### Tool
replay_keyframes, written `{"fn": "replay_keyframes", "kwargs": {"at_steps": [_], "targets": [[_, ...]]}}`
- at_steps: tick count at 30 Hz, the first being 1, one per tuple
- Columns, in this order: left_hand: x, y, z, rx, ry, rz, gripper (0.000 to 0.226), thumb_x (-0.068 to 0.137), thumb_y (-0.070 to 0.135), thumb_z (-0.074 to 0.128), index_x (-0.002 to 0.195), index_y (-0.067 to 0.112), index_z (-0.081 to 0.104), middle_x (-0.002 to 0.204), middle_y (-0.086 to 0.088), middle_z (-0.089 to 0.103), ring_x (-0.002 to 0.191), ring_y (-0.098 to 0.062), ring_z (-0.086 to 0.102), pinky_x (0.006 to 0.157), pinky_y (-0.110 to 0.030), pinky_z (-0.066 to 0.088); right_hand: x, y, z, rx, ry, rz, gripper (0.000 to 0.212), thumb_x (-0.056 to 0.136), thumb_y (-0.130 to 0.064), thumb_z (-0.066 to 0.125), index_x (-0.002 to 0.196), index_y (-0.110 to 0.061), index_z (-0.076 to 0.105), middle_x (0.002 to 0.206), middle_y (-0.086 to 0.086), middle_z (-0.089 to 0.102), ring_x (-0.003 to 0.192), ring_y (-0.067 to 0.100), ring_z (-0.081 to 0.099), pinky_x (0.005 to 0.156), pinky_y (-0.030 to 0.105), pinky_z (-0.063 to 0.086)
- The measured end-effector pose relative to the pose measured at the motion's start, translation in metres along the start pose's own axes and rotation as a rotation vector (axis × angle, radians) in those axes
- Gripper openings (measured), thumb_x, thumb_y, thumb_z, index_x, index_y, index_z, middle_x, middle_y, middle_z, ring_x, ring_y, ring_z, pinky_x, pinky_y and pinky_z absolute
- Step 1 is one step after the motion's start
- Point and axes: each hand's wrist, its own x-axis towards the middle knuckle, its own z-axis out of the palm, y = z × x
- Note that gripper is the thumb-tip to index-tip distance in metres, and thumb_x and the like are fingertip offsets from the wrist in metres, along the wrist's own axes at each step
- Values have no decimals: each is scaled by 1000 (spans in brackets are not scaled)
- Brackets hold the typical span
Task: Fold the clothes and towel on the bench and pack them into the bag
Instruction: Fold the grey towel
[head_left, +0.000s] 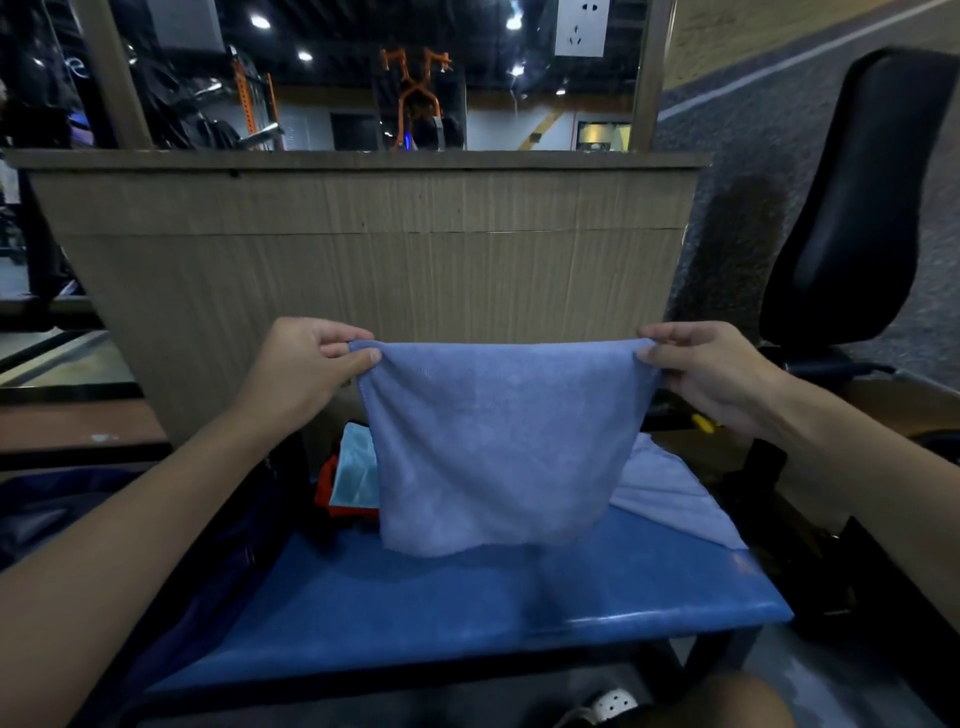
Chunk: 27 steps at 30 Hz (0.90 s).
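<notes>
A blue towel (493, 441) hangs in the air above the blue bench (467, 613), stretched flat between both hands. My left hand (306, 364) pinches its upper left corner and my right hand (711, 374) pinches its upper right corner. The towel's lower edge hangs just over the bench top. A pale lavender cloth (675, 493) lies on the bench at the right, partly behind the towel. A light blue garment (356, 473) on something red (327, 493) shows at the left behind the towel. A dark blue bag (218, 571) sits at the bench's left side under my left forearm.
A wood-panelled wall (363, 260) with a mirror above stands right behind the bench. A black padded seat (852, 208) of gym equipment rises at the right. Another bench surface (72, 431) lies to the left. A shoe (613, 704) shows below the bench's front edge.
</notes>
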Motion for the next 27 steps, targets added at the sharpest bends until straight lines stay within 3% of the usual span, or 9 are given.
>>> {"fn": "replay_keyframes", "kwargs": {"at_steps": [2,4,6,9,13,16,20,24,27], "targets": [[1,-1,-1,14,-8,-13,22,85,11,76,107,7,74,85,-1,76,73,-1,70,70,-18,54,0,0,1,-128,-20,-9,50,83,7,68,131,5,52,110,14,64,101,19,60,95,33,49],[1,-1,-3,19,-17,-21,19,85,11,77,104,9,75,82,0,76,74,-4,71,72,-21,55,1,3,1,-323,31,-74,48,81,4,73,126,4,58,107,16,67,96,18,62,91,31,52],[-1,-1,-5,9,-34,-25,13,85,9,77,96,17,75,79,3,77,77,-7,73,74,-24,57,3,6,-1,-433,59,-118,31,80,-1,76,110,0,68,99,19,70,86,17,63,85,36,54],[-5,-1,-7,34,-64,0,22,85,8,76,88,29,71,79,13,76,79,-4,73,71,-16,56,2,10,-5,-512,36,-142,7,83,-7,74,86,-2,71,88,24,69,77,20,60,80,44,55],[-9,-4,-9,83,-81,9,19,83,10,78,87,28,73,80,12,76,77,-3,72,72,-21,55,-1,13,-10,-570,-26,-163,8,88,-9,70,81,-6,68,78,12,65,74,18,55,72,35,47],[-11,-5,-11,110,-162,-39,9,82,8,79,82,16,74,69,4,75,61,-3,68,59,-17,52,-6,15,-19,-588,-75,-165,9,91,-10,66,84,-4,67,78,8,65,72,11,55,70,27,45],[-7,-7,-8,252,-324,-66,12,81,15,80,72,20,74,59,4,66,54,0,55,55,-16,44,-12,19,-28,-527,-104,-140,12,93,-5,60,85,4,62,60,0,59,52,1,49,52,13,41],[-2,-2,14,-21,-447,-289,10,87,9,73,86,0,68,66,-14,69,52,-12,64,47,-21,46,-14,27,-49,-438,-96,-19,12,93,-3,61,83,3,59,47,-1,51,39,7,38,38,15,31],[4,-2,43,-167,-513,-392,12,90,8,69,93,-1,62,76,-18,70,66,-23,73,48,-23,52,-9,38,-67,-421,-35,46,14,92,-6,62,79,-3,57,54,10,54,39,14,49,39,20,42]]}}
